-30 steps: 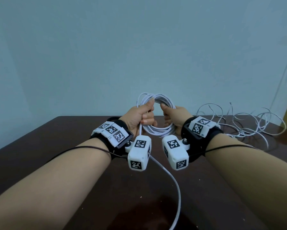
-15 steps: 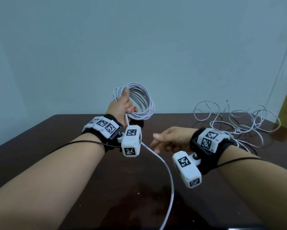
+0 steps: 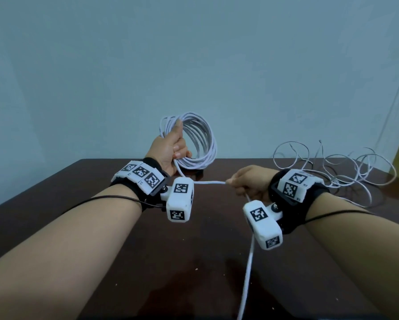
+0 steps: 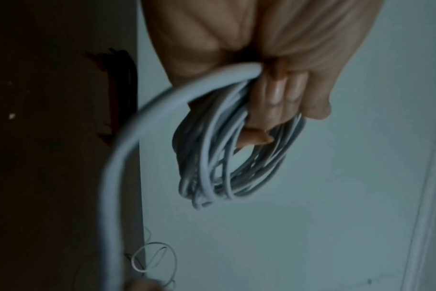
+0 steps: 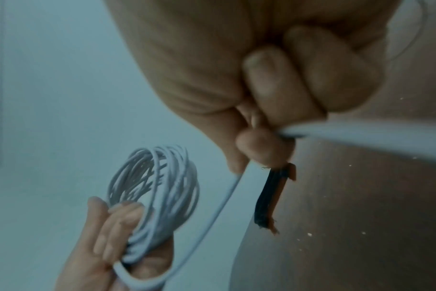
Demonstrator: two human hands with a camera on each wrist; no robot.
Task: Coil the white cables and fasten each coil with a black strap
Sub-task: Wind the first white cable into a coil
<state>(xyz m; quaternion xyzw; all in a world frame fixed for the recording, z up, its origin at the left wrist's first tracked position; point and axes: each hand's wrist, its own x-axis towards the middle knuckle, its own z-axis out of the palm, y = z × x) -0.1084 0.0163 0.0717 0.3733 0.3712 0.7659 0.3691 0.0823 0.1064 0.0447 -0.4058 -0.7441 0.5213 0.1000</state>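
The left hand is wrapped tight round one side of the coil, thumb up along the loops, holding it upright above the table. The right hand sits lower and to the right of it, fingers curled round the cable, which runs nearly straight back to the left fist; from the right hand the tail drops toward the person and out of the head view.

A second ago both hands met at the coil. Since then the right one let go, dropped away, reached open for the free run and has now closed on it, while the left carried the coil up and to its own side. I'd say that means one loop has just been laid and the next length is being drawn for winding on, so coiling isn't finished.

In the right wrist view a strap lies on the table just past the right fingers, unused. Beyond the right wrist, loose cable sprawls uncoiled.
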